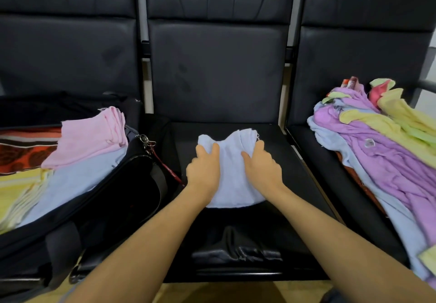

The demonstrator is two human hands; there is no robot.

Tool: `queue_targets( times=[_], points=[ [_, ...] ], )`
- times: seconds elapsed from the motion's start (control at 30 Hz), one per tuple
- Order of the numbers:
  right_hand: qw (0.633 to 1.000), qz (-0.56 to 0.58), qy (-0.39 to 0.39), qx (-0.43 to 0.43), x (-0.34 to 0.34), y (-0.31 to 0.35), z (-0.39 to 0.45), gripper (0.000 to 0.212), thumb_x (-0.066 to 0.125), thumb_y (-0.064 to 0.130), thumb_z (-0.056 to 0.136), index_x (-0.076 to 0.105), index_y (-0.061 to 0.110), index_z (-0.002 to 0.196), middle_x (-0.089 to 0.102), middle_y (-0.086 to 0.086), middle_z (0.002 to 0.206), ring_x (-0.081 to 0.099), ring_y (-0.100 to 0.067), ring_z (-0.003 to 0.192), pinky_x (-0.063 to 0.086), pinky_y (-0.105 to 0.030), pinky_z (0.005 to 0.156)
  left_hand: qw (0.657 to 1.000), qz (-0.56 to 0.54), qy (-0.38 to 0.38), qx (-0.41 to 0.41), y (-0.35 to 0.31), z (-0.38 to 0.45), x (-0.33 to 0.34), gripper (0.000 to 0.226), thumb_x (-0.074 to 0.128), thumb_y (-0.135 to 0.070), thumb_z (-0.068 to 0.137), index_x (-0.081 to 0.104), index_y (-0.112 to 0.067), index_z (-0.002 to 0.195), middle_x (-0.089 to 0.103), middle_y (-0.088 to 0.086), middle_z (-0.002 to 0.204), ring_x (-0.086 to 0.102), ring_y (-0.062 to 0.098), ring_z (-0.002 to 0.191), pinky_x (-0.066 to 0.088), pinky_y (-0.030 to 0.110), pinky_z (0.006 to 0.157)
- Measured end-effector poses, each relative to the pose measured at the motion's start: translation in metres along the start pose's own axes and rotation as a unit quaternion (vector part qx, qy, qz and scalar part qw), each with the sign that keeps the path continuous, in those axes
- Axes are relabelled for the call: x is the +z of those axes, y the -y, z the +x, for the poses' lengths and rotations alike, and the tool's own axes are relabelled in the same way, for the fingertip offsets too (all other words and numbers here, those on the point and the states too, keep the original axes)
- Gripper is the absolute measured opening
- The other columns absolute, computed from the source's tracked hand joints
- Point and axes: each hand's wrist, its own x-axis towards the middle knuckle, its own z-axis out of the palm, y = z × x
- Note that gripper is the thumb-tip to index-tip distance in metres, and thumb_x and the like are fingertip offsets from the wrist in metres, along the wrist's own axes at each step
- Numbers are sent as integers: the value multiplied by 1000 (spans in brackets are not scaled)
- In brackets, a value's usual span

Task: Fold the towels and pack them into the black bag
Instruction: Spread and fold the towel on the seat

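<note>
A pale blue towel (pixel 232 177) lies on the middle black seat (pixel 295 168). My left hand (pixel 204 169) grips its left side and my right hand (pixel 262 167) grips its right side, fingers bunching the cloth so the far corners stick up. The open black bag (pixel 132 184) sits on the left seat. Inside it lie folded towels: a pink one (pixel 90 141) on top, a light blue one (pixel 77 180) under it and yellow ones (pixel 21 192) at the left.
A loose heap of purple, yellow, blue and red towels (pixel 382 151) covers the right seat. A patterned red and black cloth (pixel 21 149) lies in the bag's far part. Seat backs (pixel 217 67) rise behind. A key ring (pixel 147 141) hangs from the bag.
</note>
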Motion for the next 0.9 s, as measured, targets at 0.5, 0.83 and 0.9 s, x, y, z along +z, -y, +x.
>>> queue_targets(
  times=[0.5,0.83,0.9],
  points=[
    [979,114,-23,-166,-12,196,-17,37,38,37,101,37,7,123,58,-10,110,51,-22,83,39,-36,71,983,138,-99,-67,143,-1,-152,37,38,-12,96,32,-13,133,39,15,120,56,30,83,35,34,64],
    [978,36,40,-201,71,293,-21,40,38,33,101,35,4,129,55,-13,126,57,-32,109,36,-35,75,985,29,-90,-146,272,-19,-153,32,31,-21,101,35,-9,131,40,19,113,46,34,74,35,38,67],
    [978,-24,52,-198,91,286,-23,46,39,31,101,30,2,136,53,-13,132,58,-31,110,39,-35,76,987,3,-56,-153,280,-24,-136,33,34,-21,101,36,-9,132,39,21,122,53,41,91,39,40,74]
  ],
)
